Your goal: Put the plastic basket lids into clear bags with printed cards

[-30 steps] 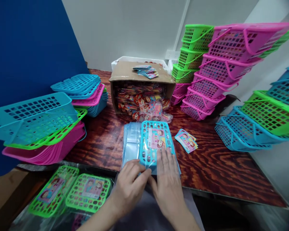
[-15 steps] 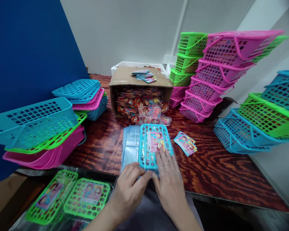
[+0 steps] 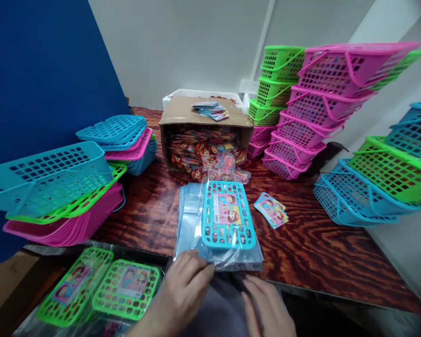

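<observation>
A blue plastic basket with a lattice top (image 3: 245,220) lies inside a clear plastic bag (image 3: 231,267) at the table's front edge. A pink and blue picture card (image 3: 228,208) shows on the lattice. My left hand (image 3: 185,288) is closed, its fingers pinching the bag's near edge at the lower left. Off the bag, below the table edge, is my right hand (image 3: 268,306), fingers stretched and thumb apart, with nothing visible in it. Flat clear bags (image 3: 189,210) lie under and left of the basket. A few loose cards (image 3: 272,210) lie to its right.
A cardboard box (image 3: 171,112) of small wrapped packets stands behind, with cards on top. Stacked pink baskets (image 3: 312,110) and blue baskets (image 3: 351,192) rise at right, more blue baskets (image 3: 73,164) at left. Bagged green baskets (image 3: 126,290) lie lower left.
My right hand has come off the basket and drawn back toward me, below the table edge. The bag's near end now extends past the basket, and my left hand has shifted slightly down.
</observation>
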The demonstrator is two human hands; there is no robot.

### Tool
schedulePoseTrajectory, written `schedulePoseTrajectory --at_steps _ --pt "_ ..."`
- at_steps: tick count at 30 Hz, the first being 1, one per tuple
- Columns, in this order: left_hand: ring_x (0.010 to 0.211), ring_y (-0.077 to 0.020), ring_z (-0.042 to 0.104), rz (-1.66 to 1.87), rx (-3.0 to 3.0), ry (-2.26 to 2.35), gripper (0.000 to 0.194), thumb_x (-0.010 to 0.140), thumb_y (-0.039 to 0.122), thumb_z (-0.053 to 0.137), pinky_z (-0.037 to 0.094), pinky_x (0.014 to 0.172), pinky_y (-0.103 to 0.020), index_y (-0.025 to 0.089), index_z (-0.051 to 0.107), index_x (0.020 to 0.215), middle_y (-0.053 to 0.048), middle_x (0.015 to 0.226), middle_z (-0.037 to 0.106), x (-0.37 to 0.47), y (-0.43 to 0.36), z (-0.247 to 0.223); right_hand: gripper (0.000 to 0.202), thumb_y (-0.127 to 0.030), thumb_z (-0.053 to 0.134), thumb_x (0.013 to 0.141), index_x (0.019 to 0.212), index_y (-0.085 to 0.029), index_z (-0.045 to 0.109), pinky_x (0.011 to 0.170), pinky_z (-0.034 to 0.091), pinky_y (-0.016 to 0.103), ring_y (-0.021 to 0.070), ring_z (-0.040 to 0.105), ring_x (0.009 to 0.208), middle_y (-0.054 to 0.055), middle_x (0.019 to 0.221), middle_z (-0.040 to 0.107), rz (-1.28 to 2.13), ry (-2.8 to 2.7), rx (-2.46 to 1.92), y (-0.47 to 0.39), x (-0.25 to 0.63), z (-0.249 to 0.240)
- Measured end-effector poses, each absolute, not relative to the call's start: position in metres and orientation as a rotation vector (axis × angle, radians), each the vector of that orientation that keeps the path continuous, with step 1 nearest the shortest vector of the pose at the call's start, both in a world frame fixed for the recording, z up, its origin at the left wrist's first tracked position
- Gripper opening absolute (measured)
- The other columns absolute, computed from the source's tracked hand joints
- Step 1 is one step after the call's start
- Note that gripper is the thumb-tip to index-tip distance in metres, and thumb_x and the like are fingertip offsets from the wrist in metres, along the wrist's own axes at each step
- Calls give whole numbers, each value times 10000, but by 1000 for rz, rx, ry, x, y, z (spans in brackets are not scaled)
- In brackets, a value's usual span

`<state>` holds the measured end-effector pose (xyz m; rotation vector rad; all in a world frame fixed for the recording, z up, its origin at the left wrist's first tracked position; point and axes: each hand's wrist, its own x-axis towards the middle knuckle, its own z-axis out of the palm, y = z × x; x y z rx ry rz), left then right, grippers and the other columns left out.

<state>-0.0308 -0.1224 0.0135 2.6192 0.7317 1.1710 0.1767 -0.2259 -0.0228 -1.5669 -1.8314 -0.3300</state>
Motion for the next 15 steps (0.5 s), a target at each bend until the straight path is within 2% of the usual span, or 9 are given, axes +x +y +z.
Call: schedulePoseTrajectory --at_steps 2,5,6,8,11,13,15 --pt "901 -182 607 1198 2534 779 216 911 93 570 524 889 -353 162 645 1101 -64 932 649 -36 -119 18 201 -223 606 943 1128 -146 592 792 537 310 220 652 924 120 1005 651 -351 -1593 -1651 -228 189 -27" --pt "982 -191 621 1284 2195 1039 196 962 210 540 523 859 -330 196 632 1134 -73 1025 649 -32 -100 26 423 -403 574 968 1261 -104 520 819 526 388 276 630 980 166 1068 630 -342 -1413 -1775 -212 196 -24" --pt "1028 -197 622 1295 2048 1123 214 978 262 522 523 881 -338 205 621 1159 -80 1088 648 -28 -92 27 424 -415 536 986 1270 -101 515 809 521 384 270 632 963 161 1057 633 -314 -1404 -1799 -205 197 -23" --pt "1168 -226 596 1264 1771 1228 322 993 384 490 514 960 -381 214 574 1253 -106 1265 613 -18 -74 26 295 -360 481 1017 1178 -127 565 767 505 338 225 639 863 112 960 647 -279 -1437 -1779 -195 195 -23" --pt "1369 -277 468 1127 1502 1238 544 971 529 479 473 1055 -437 214 445 1413 -151 1495 463 -3 -53 19 174 -272 472 1022 1011 -164 609 751 480 300 182 630 778 60 855 645 -272 -1483 -1698 -196 197 -28" --pt "1425 -296 402 1025 1391 1230 646 943 585 501 453 1082 -455 221 385 1463 -162 1563 375 2 -45 13 183 -316 516 1003 1047 -176 627 789 491 312 199 639 851 68 913 661 -136 -1519 -1687 -204 203 -29" --pt "1427 -304 402 961 1300 1237 687 923 624 511 468 1067 -457 235 374 1472 -167 1576 354 3 -40 9 246 -374 544 981 1128 -205 645 856 510 331 222 641 988 83 1053 675 156 -1539 -1690 -213 216 -24"
